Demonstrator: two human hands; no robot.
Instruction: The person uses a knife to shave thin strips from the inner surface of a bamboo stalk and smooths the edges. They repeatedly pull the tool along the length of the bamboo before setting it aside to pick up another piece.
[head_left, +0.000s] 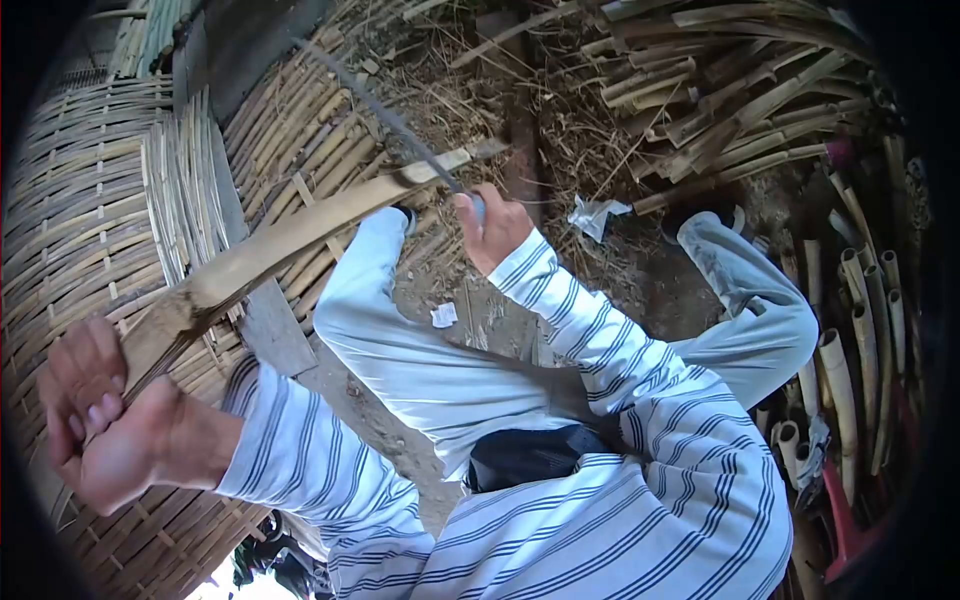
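A long split bamboo piece (290, 236) slants across the view from lower left to upper middle, with dark, splintered edges near its lower end. My left hand (140, 430) is curled round that lower end, thumb and fingers closed on it. Gripped in my right hand (497, 230) is a long-bladed knife (385, 115), its handle mostly hidden by the fingers. The narrow grey blade points to the upper left and crosses the bamboo close to its far end in this view.
Woven bamboo panels (75, 210) stand at the left, beside a bundle of thin strips (180, 190). Cut bamboo pieces (740, 100) are piled at the upper right, and bamboo tubes (865, 330) at the right. Shavings (580, 150) and a crumpled wrapper (597, 215) litter the ground.
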